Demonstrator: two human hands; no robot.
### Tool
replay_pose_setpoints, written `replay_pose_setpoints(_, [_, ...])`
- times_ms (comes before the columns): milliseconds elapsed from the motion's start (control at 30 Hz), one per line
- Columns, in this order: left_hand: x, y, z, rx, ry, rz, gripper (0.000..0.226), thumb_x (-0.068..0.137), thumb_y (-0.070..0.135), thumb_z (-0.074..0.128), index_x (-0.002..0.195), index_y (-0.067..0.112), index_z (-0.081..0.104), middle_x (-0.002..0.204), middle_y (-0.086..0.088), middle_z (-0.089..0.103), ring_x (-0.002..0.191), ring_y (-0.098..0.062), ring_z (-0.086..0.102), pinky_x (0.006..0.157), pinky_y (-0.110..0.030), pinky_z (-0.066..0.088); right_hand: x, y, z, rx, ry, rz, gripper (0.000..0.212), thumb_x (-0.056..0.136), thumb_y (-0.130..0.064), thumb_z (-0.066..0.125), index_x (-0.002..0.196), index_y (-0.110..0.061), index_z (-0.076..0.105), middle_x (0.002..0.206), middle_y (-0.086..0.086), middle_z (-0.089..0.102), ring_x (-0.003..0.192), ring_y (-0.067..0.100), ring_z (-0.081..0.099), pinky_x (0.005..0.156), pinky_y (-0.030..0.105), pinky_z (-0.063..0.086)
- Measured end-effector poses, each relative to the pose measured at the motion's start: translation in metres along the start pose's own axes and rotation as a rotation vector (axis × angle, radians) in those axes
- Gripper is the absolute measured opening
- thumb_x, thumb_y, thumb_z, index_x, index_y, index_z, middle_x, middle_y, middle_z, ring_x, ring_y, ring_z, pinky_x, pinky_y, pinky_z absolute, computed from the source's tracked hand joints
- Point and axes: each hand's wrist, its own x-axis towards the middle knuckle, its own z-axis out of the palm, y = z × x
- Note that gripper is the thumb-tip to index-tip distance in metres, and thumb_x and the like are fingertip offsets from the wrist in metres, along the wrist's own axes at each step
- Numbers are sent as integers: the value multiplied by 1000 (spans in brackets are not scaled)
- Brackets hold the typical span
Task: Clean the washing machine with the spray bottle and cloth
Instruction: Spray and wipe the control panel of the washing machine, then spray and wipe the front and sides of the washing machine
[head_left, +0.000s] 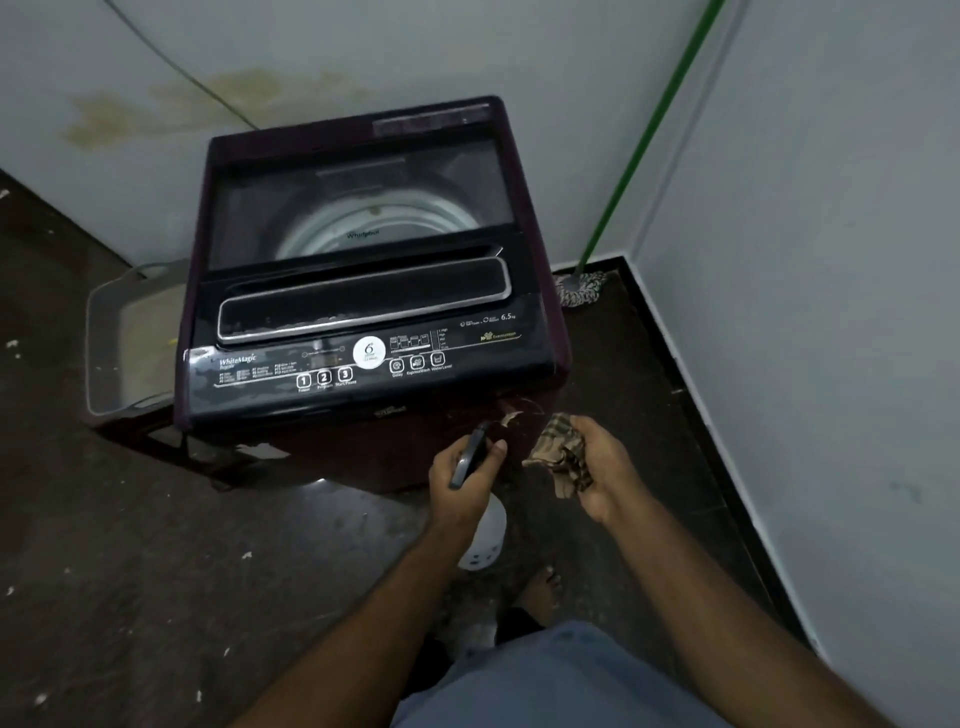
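A dark maroon top-load washing machine (363, 291) stands in the corner with its glass lid down and its black control panel facing me. My left hand (457, 480) grips the dark head of a spray bottle (483, 535), whose white body hangs below my fist. The nozzle points toward the machine's front right corner. My right hand (605, 467) holds a crumpled checked cloth (563, 454) just right of the bottle, near the same corner. Both hands hover in front of the machine, apart from it.
A grey tray or basin (130, 343) leans at the machine's left side. A green-handled mop (582, 288) stands in the right corner against the wall. Walls close in behind and at right. The dark floor (156, 571) carries small white scraps. My foot (540, 592) is below.
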Motion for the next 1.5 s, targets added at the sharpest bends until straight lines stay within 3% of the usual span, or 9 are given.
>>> replay_pose_setpoints(100, [-3, 1, 0, 17, 10, 28, 44, 96, 20, 75, 71, -5, 50, 64, -8, 46, 63, -23, 45, 63, -39, 38, 1, 0, 1, 22, -47, 27, 34, 103, -32, 52, 106, -4, 72, 92, 15, 72, 62, 20, 67, 43, 26, 47])
replay_pose_setpoints(233, [-6, 7, -6, 97, 20, 74, 38, 94, 23, 73, 71, -2, 56, 63, -6, 52, 61, -21, 49, 60, -35, 38, -1, 0, 5, 24, -116, 20, 35, 103, -33, 53, 114, -5, 72, 109, 14, 76, 88, 26, 71, 69, 36, 51])
replay_pose_setpoints(367, [-16, 11, -16, 115, 19, 85, 33, 95, 20, 72, 74, -2, 60, 64, -8, 54, 62, -19, 51, 59, -34, 37, -14, 1, 16, 4, -140, -25, 31, 103, -32, 53, 108, -9, 72, 94, 10, 76, 80, 24, 70, 65, 35, 48])
replay_pose_setpoints(533, [-34, 8, -34, 87, -17, 106, 37, 94, 29, 71, 79, -4, 62, 74, -30, 57, 65, -24, 52, 62, -35, 39, -34, 16, 26, 81, -148, -52, 28, 103, -28, 52, 110, -8, 72, 97, 10, 76, 81, 22, 72, 68, 33, 55])
replay_pose_setpoints(933, [-88, 4, -78, 66, 4, 106, 31, 96, 21, 73, 81, -5, 64, 78, -33, 59, 67, -24, 54, 63, -37, 42, -91, 68, 29, 117, -158, -140, 30, 102, -29, 52, 113, -5, 66, 93, 12, 71, 75, 25, 68, 55, 32, 54])
replay_pose_setpoints(1133, [-99, 6, -83, 14, 92, 62, 23, 96, 20, 75, 82, 2, 69, 73, -12, 62, 71, -22, 59, 67, -38, 47, -105, 83, 26, 102, -202, -173, 28, 102, -31, 53, 106, -10, 72, 96, 10, 75, 83, 24, 72, 68, 36, 52])
replay_pose_setpoints(1333, [-96, 16, -73, -4, 81, 93, 28, 93, 27, 75, 80, 3, 68, 75, -22, 64, 71, -23, 60, 67, -39, 49, -105, 80, 24, 49, -234, -177, 29, 102, -35, 51, 104, -15, 73, 95, 8, 77, 82, 23, 70, 69, 37, 45])
replay_pose_setpoints(1500, [-87, 22, -65, 51, 52, 132, 28, 96, 18, 75, 79, -2, 65, 69, -8, 60, 65, -20, 56, 60, -34, 44, -97, 71, 26, 94, -221, -165, 27, 103, -30, 53, 110, -12, 72, 101, 8, 76, 85, 21, 72, 71, 35, 53])
